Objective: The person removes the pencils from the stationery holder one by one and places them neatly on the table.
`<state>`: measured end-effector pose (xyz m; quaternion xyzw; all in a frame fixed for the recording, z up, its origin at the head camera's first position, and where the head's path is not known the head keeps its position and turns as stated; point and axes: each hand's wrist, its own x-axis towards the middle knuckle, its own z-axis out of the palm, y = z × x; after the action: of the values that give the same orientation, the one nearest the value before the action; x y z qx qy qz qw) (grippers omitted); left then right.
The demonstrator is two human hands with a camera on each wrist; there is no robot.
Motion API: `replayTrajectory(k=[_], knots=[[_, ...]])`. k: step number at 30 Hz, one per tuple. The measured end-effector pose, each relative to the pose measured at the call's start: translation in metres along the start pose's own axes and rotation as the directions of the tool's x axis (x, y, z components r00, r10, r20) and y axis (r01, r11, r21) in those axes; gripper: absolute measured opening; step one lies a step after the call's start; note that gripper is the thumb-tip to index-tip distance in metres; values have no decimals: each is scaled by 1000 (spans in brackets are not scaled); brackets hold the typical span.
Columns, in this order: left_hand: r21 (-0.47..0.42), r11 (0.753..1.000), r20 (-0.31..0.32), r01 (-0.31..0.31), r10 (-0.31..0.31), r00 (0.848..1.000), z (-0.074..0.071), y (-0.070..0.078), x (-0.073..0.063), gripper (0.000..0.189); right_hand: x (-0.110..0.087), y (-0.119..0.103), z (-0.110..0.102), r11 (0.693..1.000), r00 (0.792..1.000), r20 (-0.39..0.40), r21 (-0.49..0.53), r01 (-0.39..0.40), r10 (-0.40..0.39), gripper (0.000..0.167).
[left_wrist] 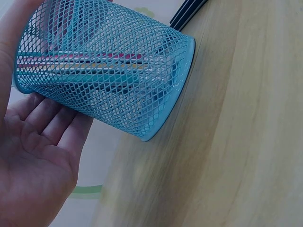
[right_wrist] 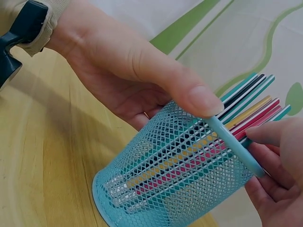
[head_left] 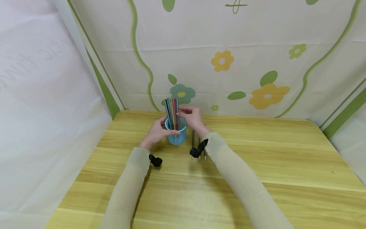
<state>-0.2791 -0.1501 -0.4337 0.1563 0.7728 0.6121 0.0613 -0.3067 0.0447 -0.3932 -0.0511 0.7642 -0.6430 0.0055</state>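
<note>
A light-blue mesh pen holder (head_left: 180, 138) stands on the table near its back edge. My left hand (head_left: 156, 132) grips it, thumb over the rim and fingers round the far side. Several striped pencils (right_wrist: 251, 112), in green, black, yellow and red, lean together inside it and stick out above the rim. Coming from the right, my right hand (head_left: 193, 117) pinches at the green pencil (right_wrist: 284, 111) on that side of the bundle, just above the rim. In the left wrist view, the pencils' lower ends show through the mesh (left_wrist: 113, 94).
Beside the holder, several black pencils (head_left: 193, 140) with pale ends lie on the wooden table (head_left: 177, 190), partly under my right wrist. A flower-printed cloth (head_left: 200, 38) hangs behind the table's back edge. Another white cloth (head_left: 43, 111) hangs along the left.
</note>
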Motion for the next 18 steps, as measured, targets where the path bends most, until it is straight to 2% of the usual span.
replayTrajectory(k=[18], knots=[[2,1000,3,6,-6,1000,0,-2,2,89,0,3,-1,998,998,-17,11,57,-57,27]])
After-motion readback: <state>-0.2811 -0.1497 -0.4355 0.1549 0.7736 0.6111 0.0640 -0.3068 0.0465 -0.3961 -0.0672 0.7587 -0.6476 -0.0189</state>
